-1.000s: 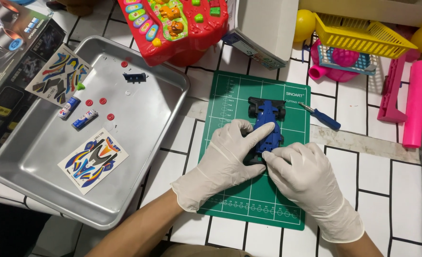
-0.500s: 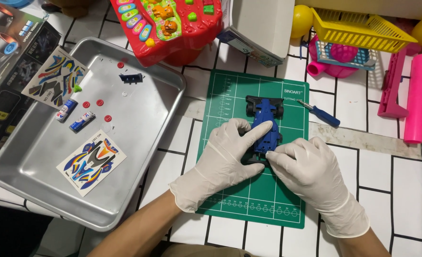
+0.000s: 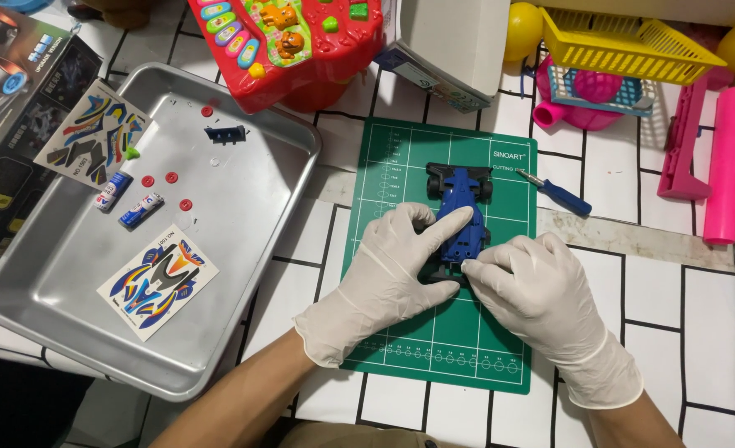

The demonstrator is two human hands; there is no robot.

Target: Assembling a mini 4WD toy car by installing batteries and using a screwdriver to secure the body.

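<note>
White tiles with dark grout cover the tabletop, and nearest to me both gloved forearms come up from the bottom edge. The left hand lies over the side of a small blue toy car, its forefinger stretched along the body, while the right hand pinches the car's rear end with its fingertips; both are grasping it, neither is clenched. The car sits on a green cutting mat, about in its middle, nose pointing away.

Judging by what lies about, the car is partly built: the blue shell and black wheels are on, but the sticker sheets look unused. One sticker sheet lies in the metal tray to the left, along with two small batteries, a few red buttons and a dark blue part, so fitting those seems to be left.

Just beyond the mat lies a blue screwdriver. Farther back stand a red toy keyboard, a white box, a yellow basket and pink plastic pieces.
</note>
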